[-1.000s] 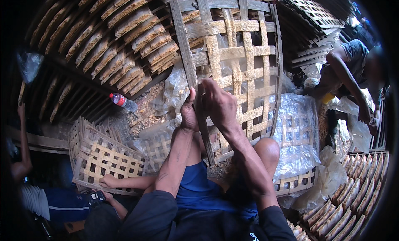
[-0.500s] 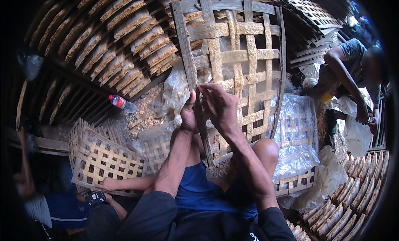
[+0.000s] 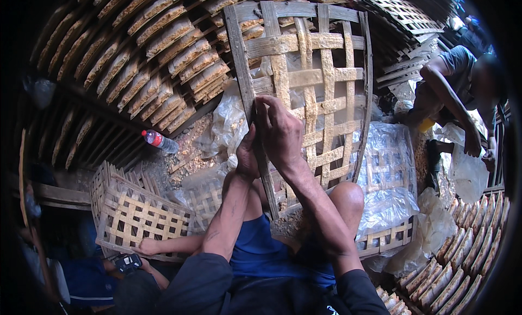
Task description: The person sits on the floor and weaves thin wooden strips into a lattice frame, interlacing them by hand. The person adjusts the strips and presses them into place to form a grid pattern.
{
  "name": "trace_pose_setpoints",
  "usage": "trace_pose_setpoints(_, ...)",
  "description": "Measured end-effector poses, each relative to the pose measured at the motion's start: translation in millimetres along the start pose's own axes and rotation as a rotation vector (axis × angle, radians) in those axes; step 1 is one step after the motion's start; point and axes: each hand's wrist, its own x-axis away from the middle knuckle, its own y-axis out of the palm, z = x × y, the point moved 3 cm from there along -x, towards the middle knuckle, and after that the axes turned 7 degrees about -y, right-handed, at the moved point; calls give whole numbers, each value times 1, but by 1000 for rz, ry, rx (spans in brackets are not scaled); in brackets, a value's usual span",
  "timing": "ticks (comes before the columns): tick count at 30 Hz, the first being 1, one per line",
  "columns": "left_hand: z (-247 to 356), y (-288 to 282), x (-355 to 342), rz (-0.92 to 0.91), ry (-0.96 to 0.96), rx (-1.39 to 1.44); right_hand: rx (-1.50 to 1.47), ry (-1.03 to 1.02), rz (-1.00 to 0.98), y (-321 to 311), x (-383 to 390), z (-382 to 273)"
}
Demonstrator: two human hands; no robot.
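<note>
A large woven bamboo tray [image 3: 317,77] with a weathered wooden frame stands tilted up before me, pale dried crumbs stuck to its slats. My left hand [image 3: 248,156] is closed on the frame's left side bar, its thumb pointing up along it. Just above and to the right, my right hand [image 3: 280,131] has its fingers curled against the same bar; the fingertips are partly hidden. The tray's lower edge sits between my knees.
Stacked slabs on racks [image 3: 179,40] fill the back left, and more slabs [image 3: 451,260] lie at the lower right. A plastic-covered tray [image 3: 386,157], bottle [image 3: 159,141] and smaller woven trays [image 3: 144,217] are close by. One co-worker's hand [image 3: 148,246] touches a tray; another person [image 3: 451,92] bends at right.
My right hand has shifted slightly up and left, onto the side bar, its fingers more curled. The tray has barely moved. A co-worker's raised arm at the far left has dropped away.
</note>
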Motion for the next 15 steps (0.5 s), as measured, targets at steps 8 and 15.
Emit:
trace_pose_setpoints(8, -4, -9, -3, -165, -37, 172, 203, -223, 15, 6, -3, -1)
trace_pose_setpoints(15, -6, -20, -5, -107, -52, 148, 171, -103, -14, 4, -7, -2)
